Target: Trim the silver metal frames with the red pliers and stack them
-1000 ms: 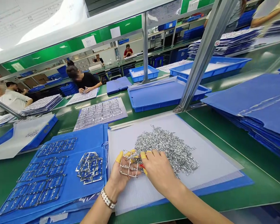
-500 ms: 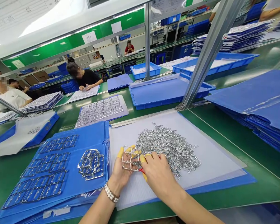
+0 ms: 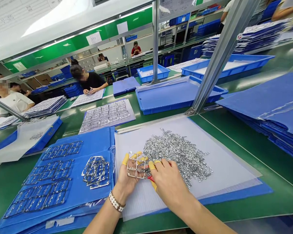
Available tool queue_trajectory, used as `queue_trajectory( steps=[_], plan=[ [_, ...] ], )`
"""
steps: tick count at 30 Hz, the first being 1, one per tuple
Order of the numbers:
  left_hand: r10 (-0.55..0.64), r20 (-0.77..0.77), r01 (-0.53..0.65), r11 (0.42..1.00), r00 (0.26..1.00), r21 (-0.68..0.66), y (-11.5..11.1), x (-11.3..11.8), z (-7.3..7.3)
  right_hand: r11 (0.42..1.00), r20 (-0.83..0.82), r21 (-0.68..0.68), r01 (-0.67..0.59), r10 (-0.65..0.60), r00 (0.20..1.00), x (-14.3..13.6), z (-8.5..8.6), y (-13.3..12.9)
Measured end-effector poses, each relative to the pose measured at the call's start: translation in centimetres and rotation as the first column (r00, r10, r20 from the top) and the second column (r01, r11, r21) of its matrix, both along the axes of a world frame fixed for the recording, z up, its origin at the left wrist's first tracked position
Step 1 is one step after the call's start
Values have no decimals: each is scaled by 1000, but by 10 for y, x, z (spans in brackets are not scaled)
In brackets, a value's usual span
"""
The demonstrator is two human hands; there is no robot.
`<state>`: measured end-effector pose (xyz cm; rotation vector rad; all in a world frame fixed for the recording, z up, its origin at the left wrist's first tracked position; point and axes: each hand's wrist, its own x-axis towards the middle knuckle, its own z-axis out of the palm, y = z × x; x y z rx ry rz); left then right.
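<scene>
My left hand [image 3: 127,178], with yellow finger cots on its fingertips, holds up a silvery frame [image 3: 136,166] with small parts joined inside it. My right hand [image 3: 167,177], also wearing yellow finger cots, is closed around red-handled cutting pliers [image 3: 149,175]. The plier jaws lie at the right side of the frame; whether they touch it I cannot tell. Behind both hands a large heap of small shiny metal-like pieces [image 3: 175,151] spreads over a white sheet [image 3: 224,152]. A pile of similar frames [image 3: 96,172] rests on the blue sheet to the left.
Rows of dark-looking frames [image 3: 42,193] lie on the blue sheet [image 3: 92,139] at left. Beyond are a board of frames [image 3: 107,113] and a blue tray [image 3: 168,97]. A metal post [image 3: 215,55] rises ahead; blue sheets [image 3: 266,97] are stacked at right. Co-workers sit farther back.
The plier jaws and my right hand have shifted slightly right, away from the middle of the frame. My left hand keeps the frame in nearly the same place.
</scene>
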<state>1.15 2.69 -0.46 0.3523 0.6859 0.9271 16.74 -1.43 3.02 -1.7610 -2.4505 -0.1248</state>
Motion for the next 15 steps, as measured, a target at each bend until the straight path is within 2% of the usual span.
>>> queue_trajectory(
  steps=[7, 15],
  plan=[
    [1, -5, -1, 1000, 1000, -14, 1, 0, -3, 999, 2, -37, -7, 7, 1000, -1, 4, 1],
    [-2, -35, 1, 1000, 999, -18, -1, 3, -1, 999, 34, -27, -20, 21, 999, -3, -2, 2]
  ],
)
